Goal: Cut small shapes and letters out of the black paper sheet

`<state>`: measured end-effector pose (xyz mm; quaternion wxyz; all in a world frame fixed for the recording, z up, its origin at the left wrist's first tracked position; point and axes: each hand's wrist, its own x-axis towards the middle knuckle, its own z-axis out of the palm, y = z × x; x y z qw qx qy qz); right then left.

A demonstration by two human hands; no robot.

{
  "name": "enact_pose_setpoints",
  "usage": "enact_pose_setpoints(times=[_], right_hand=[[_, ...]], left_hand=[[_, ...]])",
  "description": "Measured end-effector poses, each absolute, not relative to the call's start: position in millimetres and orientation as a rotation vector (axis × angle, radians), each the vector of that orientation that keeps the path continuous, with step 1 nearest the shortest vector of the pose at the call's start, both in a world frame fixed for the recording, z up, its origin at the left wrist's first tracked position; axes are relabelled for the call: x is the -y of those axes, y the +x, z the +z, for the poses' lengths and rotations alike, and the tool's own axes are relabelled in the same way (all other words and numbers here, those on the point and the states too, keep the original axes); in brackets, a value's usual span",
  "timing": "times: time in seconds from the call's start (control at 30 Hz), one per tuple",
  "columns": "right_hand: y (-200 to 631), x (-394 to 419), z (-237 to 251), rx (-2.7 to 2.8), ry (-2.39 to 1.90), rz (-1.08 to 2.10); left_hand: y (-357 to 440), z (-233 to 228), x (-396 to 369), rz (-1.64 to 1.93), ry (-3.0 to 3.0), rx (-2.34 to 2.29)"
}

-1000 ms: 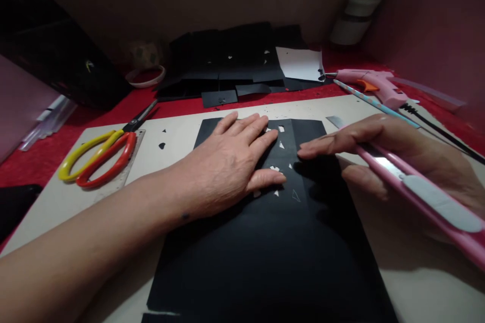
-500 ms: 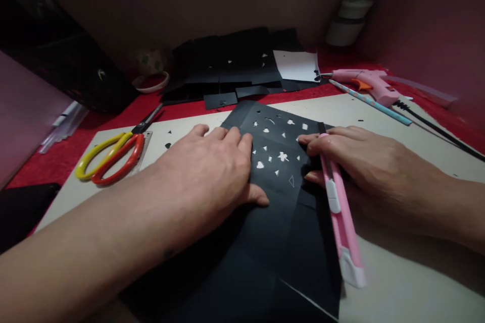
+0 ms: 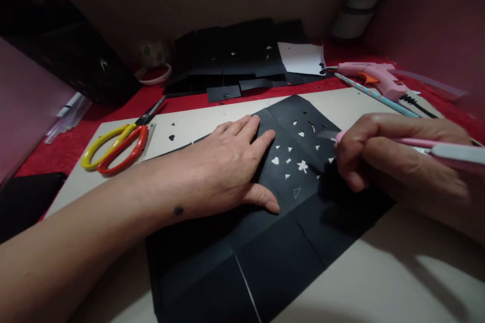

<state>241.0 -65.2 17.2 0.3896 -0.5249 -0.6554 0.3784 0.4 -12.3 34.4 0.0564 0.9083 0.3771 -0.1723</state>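
While left hand lies flat, spread on black paper, right hand grip pinching pink cutter

On the left of the board I see scissors with one yellow and one red handle, lying partly on a clear ruler, blades pointing toward the back. Small black scraps lie just beside them. Behind the board, on the red cloth, I see a stack of black card, some pieces with small cut-outs, and a white sheet leaning at its right end. A tape roll sits left of the stack. At back right I see a pink glue gun, its cord trailing right, with a striped pencil just in front. A white container stands in the far corner. Clear sticks lie at far left.
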Motion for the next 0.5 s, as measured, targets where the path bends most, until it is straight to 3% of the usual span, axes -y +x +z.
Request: enact_pose_setpoints(times=[0.3,0.5], right_hand=[[236.8,74.8,8.1,1.597,-1.320,1.200],[229.1,88.1,18.3,1.727,-1.438,1.111]], left_hand=[[4.2,23.1,15.2,-0.245,2.652,-1.101],[-4.4,15.8,0.8,-0.183,2.692,-0.851]])
